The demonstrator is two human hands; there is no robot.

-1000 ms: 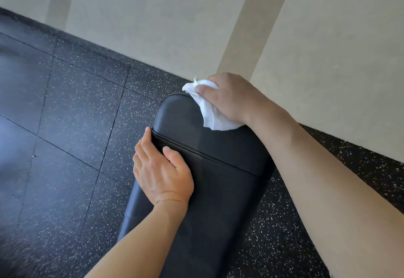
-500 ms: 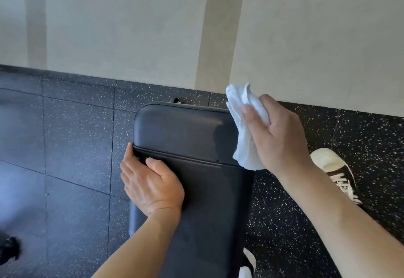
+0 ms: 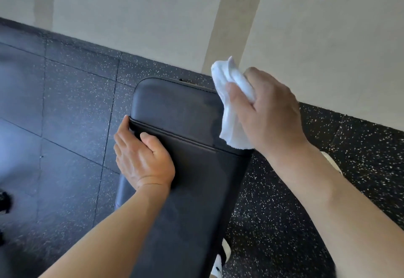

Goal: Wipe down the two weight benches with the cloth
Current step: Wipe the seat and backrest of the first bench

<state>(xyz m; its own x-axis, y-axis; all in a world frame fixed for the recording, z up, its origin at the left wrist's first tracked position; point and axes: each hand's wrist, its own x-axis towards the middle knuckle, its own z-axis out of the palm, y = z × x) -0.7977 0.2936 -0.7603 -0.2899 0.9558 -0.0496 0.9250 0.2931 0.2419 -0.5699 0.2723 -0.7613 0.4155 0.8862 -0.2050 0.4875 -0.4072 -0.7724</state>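
Head view, bench: a black padded weight bench [image 3: 185,168] runs from the near edge of the scene toward the far wall, its far end rounded at the corners. A seam crosses the pad from left to right, dividing a short far section from the long near one.
Head view, cloth: a crumpled white cloth [image 3: 231,107] sits at the far right corner of the bench, its lower part hanging against the right edge of the far section, its upper folds standing up above the fingers.
Head view, right hand: the right hand [image 3: 269,113] grasps the cloth, thumb across its front and fingers curled round behind it; the forearm comes in from the near right.
Head view, left hand: the left hand [image 3: 142,157] rests on the left edge of the bench at the seam, thumb lying on the pad top, fingers wrapped down over the side so that it clasps the pad edge.
Head view, floor: dark speckled rubber tiles [image 3: 65,113] surround the bench.
Head view, wall: a pale wall [image 3: 153,15] rises just beyond the far end of the bench.
Head view, shoe: part of a light shoe [image 3: 220,262] shows near the bench's right side at the near edge; another pale shape behind the right forearm cannot be made out.
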